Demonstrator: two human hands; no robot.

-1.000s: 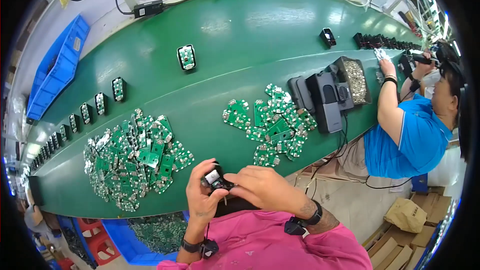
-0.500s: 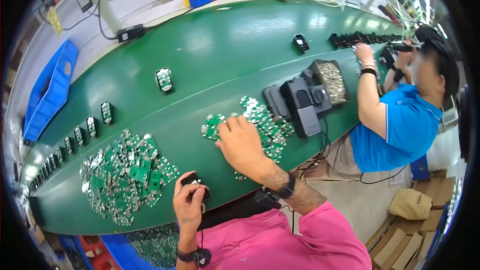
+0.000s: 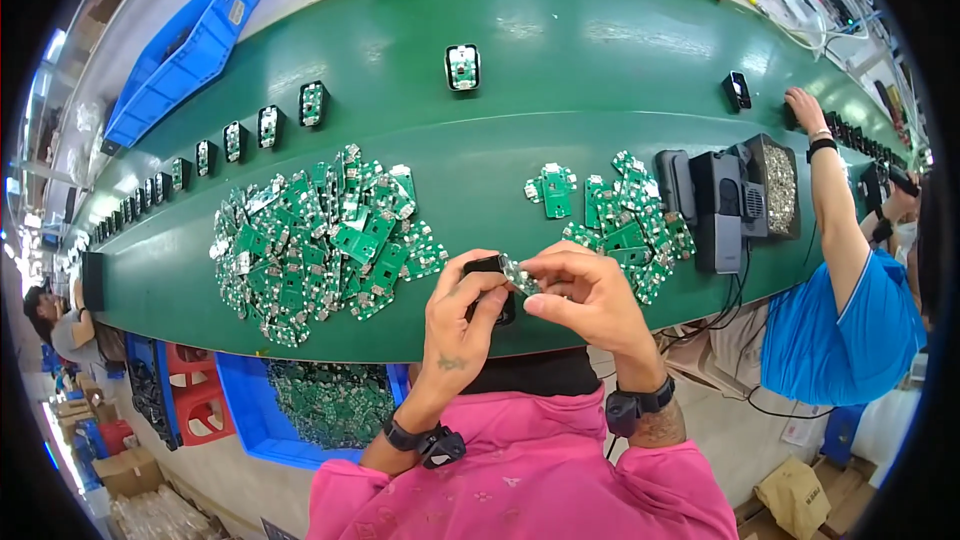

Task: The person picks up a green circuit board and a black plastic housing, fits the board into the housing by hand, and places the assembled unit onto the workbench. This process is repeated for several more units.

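Observation:
At the near edge of the green bench, my left hand (image 3: 455,325) is closed around a small black plastic housing (image 3: 484,265). My right hand (image 3: 597,297) pinches a small green circuit board (image 3: 521,278) against the housing's open side; fingers partly hide where the two meet. To the left lies a large heap of green circuit boards (image 3: 310,250). A smaller heap of boards (image 3: 630,230) spreads beyond my right hand. Farther back stands a black housing with a board in it (image 3: 463,68), and a row of similar housings (image 3: 268,127) runs off to the left.
A dark grey device (image 3: 718,215) and a bin of small metal parts (image 3: 780,185) stand right. Past them a co-worker in blue (image 3: 850,340) reaches over the bench near black housings. A blue bin (image 3: 190,65) sits back left; a blue crate of boards (image 3: 243,410) is below the bench edge.
My right hand has come back from the smaller heap with a circuit board and now meets my left hand at the housing. The view has turned to the right.

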